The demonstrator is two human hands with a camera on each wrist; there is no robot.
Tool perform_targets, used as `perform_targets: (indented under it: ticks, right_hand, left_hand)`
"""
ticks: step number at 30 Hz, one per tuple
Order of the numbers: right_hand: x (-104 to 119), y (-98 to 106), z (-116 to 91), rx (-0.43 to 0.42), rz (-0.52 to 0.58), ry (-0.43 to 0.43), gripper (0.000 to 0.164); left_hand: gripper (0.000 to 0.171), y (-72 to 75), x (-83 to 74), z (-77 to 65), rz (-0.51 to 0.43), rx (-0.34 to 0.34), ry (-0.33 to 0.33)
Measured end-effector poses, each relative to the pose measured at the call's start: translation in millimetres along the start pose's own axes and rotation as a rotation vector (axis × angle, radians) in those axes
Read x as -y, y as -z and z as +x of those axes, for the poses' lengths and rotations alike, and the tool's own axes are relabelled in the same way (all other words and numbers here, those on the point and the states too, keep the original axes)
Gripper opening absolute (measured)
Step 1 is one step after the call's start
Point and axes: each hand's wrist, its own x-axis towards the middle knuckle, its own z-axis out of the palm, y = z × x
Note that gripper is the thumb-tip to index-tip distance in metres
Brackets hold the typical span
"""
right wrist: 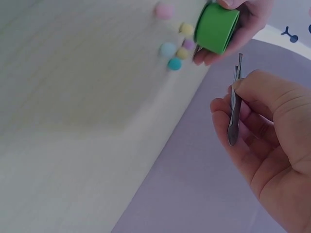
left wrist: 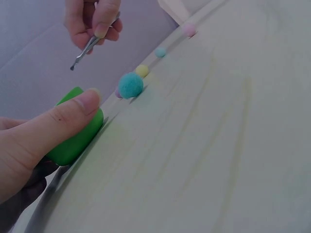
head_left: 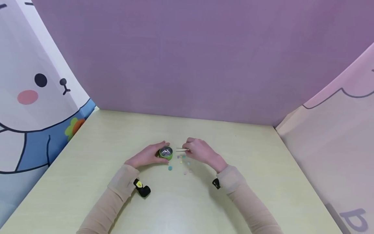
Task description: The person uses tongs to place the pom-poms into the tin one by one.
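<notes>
Beige sleeves point(head_left: 100, 208) reach forward across the pale table point(head_left: 175, 211). At the end of one, the left hand point(head_left: 147, 156) holds a small green cup point(left wrist: 80, 141), thumb on the near side and fingers on the far side, its metal-lined mouth facing up. To the right, the right hand point(head_left: 201, 151) pinches metal tweezers point(right wrist: 234, 109) between thumb and fingers; their tips stand apart near the cup's rim, with nothing seen between them.

Just in front of the cup lies a teal ball point(left wrist: 131, 85). Others, a purple ball point(right wrist: 188, 44), a pale blue ball point(right wrist: 168, 49) and a pink ball point(right wrist: 164, 10) among them, lie loose to its right. Whether the cup holds any is too small to tell.

The step in hand looks like picking up balls with the tweezers. The next move seems to call for lowering the tips around one and squeezing lightly while the left hand steadies the cup.
</notes>
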Motion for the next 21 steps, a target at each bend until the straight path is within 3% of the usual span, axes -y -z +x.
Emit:
perform_targets:
  ticks: [21]
  right_hand:
    - [-19,-15,-24,0.006,0.012,-0.005,0.012]
  left_hand:
    - [0.087,1.2,0.2,-0.3,0.02,-0.008,-0.015]
